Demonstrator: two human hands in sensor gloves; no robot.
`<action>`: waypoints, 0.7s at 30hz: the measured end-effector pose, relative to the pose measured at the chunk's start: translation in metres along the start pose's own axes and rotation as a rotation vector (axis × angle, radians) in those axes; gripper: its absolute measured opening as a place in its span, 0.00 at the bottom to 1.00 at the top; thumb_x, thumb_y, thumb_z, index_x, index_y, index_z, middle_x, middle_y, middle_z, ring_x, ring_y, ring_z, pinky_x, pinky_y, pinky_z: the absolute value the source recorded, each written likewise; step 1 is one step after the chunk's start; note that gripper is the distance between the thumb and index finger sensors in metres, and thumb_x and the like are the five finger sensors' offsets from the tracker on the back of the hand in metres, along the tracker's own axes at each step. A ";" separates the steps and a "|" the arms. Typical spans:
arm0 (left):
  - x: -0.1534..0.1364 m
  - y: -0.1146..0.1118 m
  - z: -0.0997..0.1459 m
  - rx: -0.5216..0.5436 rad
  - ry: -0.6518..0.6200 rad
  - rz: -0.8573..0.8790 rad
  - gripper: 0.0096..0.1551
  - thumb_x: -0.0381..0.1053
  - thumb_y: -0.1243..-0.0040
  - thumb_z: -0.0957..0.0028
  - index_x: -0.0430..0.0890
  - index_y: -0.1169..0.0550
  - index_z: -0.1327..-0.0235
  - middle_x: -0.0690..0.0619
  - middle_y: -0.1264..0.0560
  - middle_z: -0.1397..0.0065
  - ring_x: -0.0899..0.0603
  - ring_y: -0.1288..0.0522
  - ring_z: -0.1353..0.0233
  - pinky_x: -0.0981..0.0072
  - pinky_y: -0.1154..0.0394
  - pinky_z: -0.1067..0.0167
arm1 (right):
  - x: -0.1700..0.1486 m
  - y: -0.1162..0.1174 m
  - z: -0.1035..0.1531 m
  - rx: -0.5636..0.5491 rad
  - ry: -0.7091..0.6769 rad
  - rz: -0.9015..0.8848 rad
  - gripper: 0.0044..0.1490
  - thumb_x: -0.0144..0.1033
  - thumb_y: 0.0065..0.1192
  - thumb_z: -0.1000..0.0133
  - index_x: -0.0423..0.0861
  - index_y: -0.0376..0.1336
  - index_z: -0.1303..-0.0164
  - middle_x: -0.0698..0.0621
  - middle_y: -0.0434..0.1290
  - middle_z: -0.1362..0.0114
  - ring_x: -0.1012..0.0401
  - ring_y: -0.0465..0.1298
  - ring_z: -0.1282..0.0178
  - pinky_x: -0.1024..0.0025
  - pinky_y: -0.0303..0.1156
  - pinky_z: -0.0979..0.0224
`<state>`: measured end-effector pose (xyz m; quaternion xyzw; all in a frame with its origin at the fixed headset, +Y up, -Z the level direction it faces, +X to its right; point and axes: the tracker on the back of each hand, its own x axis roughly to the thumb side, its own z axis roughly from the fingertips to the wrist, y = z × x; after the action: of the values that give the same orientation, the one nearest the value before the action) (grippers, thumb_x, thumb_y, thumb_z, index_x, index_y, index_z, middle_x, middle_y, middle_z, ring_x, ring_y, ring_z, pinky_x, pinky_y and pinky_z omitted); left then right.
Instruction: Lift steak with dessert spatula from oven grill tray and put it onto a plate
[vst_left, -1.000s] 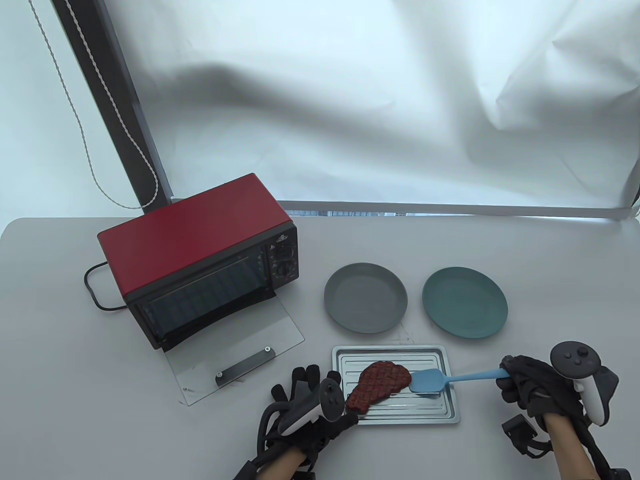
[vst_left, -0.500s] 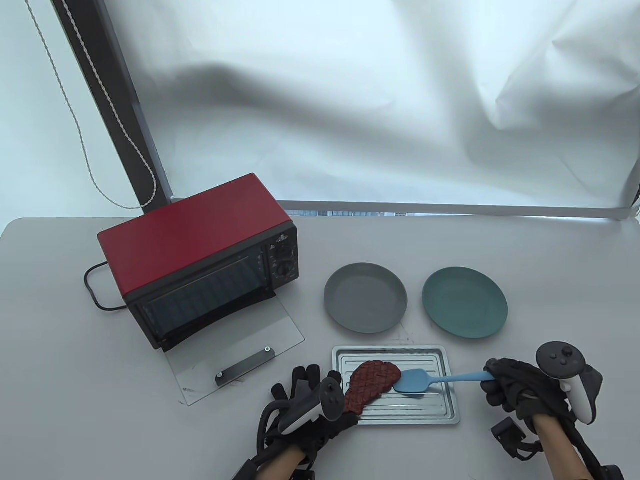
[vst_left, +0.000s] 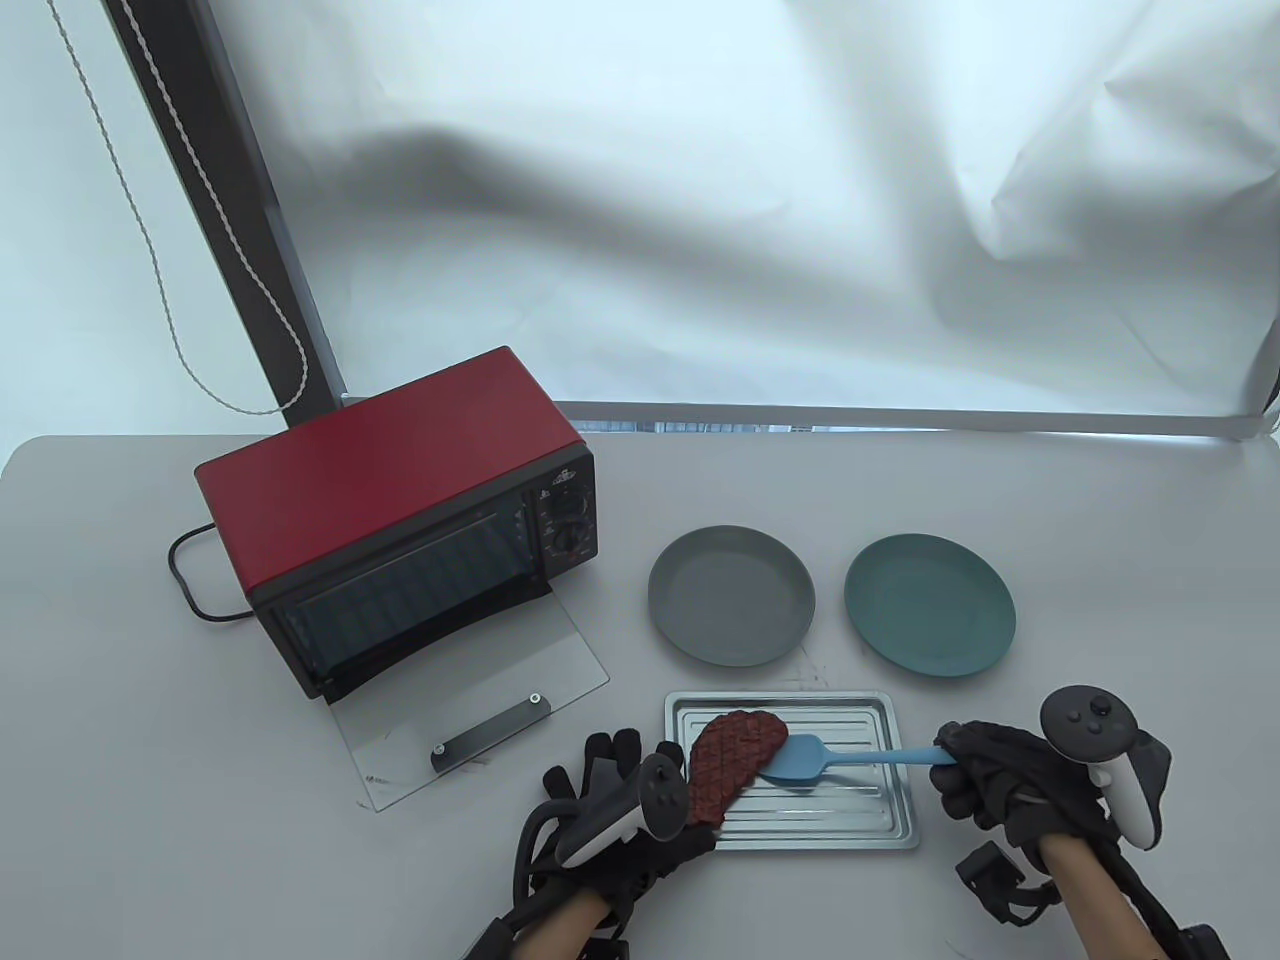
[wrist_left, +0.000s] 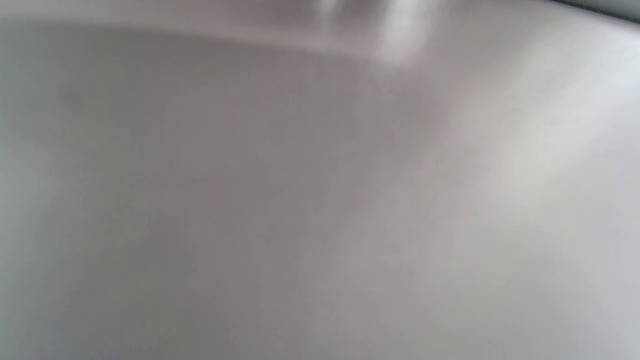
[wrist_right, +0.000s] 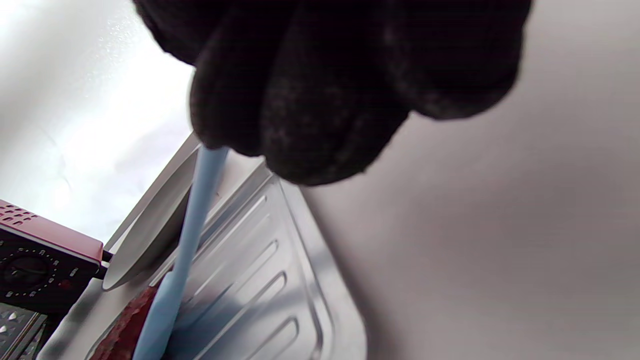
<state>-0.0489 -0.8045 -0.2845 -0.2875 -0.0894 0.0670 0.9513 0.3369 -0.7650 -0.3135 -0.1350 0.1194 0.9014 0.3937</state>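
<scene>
At the near edge of the desk (vst_left: 1000, 480), the left hand (vst_left: 620, 800) lies beside the left end of the oven grill tray (vst_left: 850, 810), its gloved fingers (vst_left: 612, 748) stretched fairly straight toward the far side and gripping nothing that can be seen; whether it touches the tray is hidden by the tracker on its back. The left wrist view gives only a grey blur. To the right, the right hand (vst_left: 1000, 785) has its fingers curled tight round the handle end of the blue dessert spatula (vst_left: 835, 762), and the right wrist view shows those dark gloved fingers (wrist_right: 320, 85) wrapped over the handle.

The spatula reaches leftward across the ribbed silver tray, its blade against the right edge of the steak (vst_left: 733, 762). The steak, brown-red with a crosshatch of grill marks, sits on the left part of the tray, its near end reaching the tray's left rim just beside the left hand. It looks tilted up along the spatula side, though how far is hard to tell.

Beyond the tray stand two plates, apart from each other: a grey plate (vst_left: 731, 608) directly behind it and a teal plate (vst_left: 929, 605) to the right. Farther left sits a red toaster oven (vst_left: 390, 480) with its glass door (vst_left: 470, 715) folded down flat on the desk and a black cord (vst_left: 185, 580) trailing from its left side. White sheeting (vst_left: 700, 200) hangs behind.
</scene>
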 end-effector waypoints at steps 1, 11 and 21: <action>0.000 0.000 0.000 0.000 0.000 0.001 0.52 0.77 0.60 0.47 0.62 0.65 0.19 0.45 0.74 0.12 0.33 0.73 0.14 0.21 0.68 0.27 | 0.001 0.002 0.000 0.007 -0.007 -0.002 0.26 0.46 0.59 0.35 0.39 0.72 0.41 0.53 0.87 0.61 0.61 0.87 0.63 0.67 0.82 0.56; 0.000 0.000 -0.001 -0.006 -0.004 0.003 0.54 0.77 0.60 0.47 0.63 0.68 0.19 0.45 0.74 0.12 0.33 0.73 0.14 0.21 0.68 0.27 | 0.013 0.020 0.003 0.060 -0.069 -0.010 0.27 0.46 0.60 0.35 0.38 0.73 0.39 0.52 0.88 0.61 0.60 0.87 0.64 0.68 0.82 0.56; -0.001 0.000 -0.001 -0.008 -0.006 0.002 0.53 0.77 0.60 0.47 0.63 0.68 0.19 0.46 0.74 0.12 0.33 0.73 0.14 0.22 0.68 0.27 | 0.021 0.039 0.007 0.119 -0.099 -0.045 0.31 0.46 0.60 0.35 0.33 0.73 0.39 0.48 0.88 0.61 0.57 0.88 0.63 0.68 0.82 0.56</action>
<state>-0.0497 -0.8049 -0.2857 -0.2912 -0.0923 0.0682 0.9498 0.2933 -0.7740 -0.3097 -0.0695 0.1500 0.8893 0.4264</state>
